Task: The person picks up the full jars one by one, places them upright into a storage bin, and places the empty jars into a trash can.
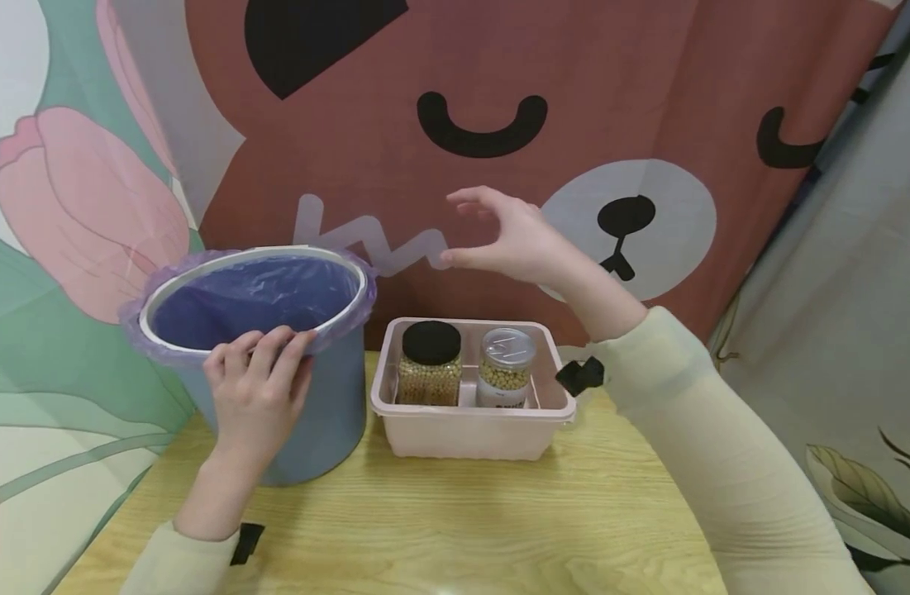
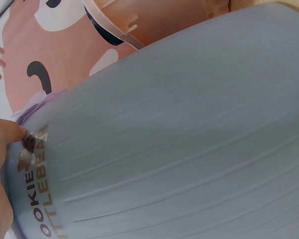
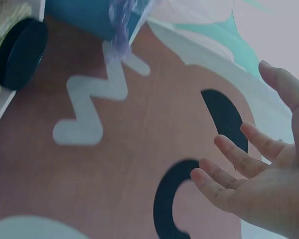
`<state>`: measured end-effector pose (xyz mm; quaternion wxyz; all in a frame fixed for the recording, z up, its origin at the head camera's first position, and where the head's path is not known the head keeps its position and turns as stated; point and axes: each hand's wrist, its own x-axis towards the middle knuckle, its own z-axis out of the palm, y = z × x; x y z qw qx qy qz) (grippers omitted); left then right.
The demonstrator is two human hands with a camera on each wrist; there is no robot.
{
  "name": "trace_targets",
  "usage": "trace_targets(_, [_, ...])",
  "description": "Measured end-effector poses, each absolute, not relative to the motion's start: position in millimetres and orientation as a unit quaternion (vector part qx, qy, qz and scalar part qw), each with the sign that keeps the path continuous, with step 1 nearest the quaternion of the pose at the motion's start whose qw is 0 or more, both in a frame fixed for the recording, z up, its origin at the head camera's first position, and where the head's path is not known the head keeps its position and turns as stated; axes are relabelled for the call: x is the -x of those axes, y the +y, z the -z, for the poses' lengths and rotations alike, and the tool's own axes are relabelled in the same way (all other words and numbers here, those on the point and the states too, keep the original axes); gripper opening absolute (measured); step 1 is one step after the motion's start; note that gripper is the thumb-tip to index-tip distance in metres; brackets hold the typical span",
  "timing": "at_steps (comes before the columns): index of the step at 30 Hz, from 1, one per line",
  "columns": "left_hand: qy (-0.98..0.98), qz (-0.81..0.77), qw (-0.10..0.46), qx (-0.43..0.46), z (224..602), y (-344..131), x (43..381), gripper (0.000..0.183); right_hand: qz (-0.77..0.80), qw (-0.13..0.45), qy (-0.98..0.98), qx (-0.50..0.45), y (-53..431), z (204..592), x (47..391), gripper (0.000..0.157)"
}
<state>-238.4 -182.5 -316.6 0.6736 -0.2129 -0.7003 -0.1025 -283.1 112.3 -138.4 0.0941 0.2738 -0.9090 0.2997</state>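
Your left hand (image 1: 257,388) rests on the near rim of the blue-grey ribbed plastic waste bin (image 1: 316,413), fingers curled over the edge and holding it where the purple plastic liner bag (image 1: 254,293) folds outward. The bin stands upright at the left of the pale wooden surface (image 1: 462,521), just beside the pink rectangular plastic basket (image 1: 469,430) at centre. The left wrist view shows the thumb against a printed label on the bin's wall.

Your right hand (image 1: 510,235) hangs in the air above and behind the basket, fingers spread and loosely bent, holding nothing; the right wrist view confirms it is empty.

Inside the basket stand two jars of yellowish beans: a glass jar with a black round lid (image 1: 430,364) on the left and a clear-lidded plastic jar (image 1: 505,368) to its right, close together and upright.

Assessment: the bin appears empty and should be light, with thin but stiff walls. The liner is slick and loose, so fingers on the film alone may slide; press through it to the hard rim. The ribbed wall gives a surer hold for a second hand. The jars look heavier and the glass one breakable; grasp each round the body below the lid.

A bear-print fabric backdrop (image 1: 574,124) hangs behind.
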Motion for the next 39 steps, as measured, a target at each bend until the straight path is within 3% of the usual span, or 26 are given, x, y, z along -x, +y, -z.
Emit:
trace_targets(7, [-0.700, 0.102, 0.674, 0.211, 317.4, -182.6, 239.2, 0.023, -0.316, 0.122, -0.909, -0.245, 164.2, 148.5, 280.1, 0.074])
trace_targets(14, [-0.702, 0.106, 0.672, 0.213, 318.1, -181.2, 239.9, 0.023, -0.355, 0.153, -0.897, -0.214, 223.6, 182.3, 279.7, 0.075])
trace_targets(25, [-0.697, 0.113, 0.676, 0.212, 316.3, -183.2, 239.0, 0.024, -0.429, 0.160, -0.875, -0.156, 287.3, 275.2, 286.5, 0.079])
trace_targets(39, [-0.700, 0.108, 0.674, 0.208, 314.1, -190.5, 235.6, 0.024, -0.525, 0.108, -0.836, -0.116, 310.7, 385.5, 310.6, 0.092])
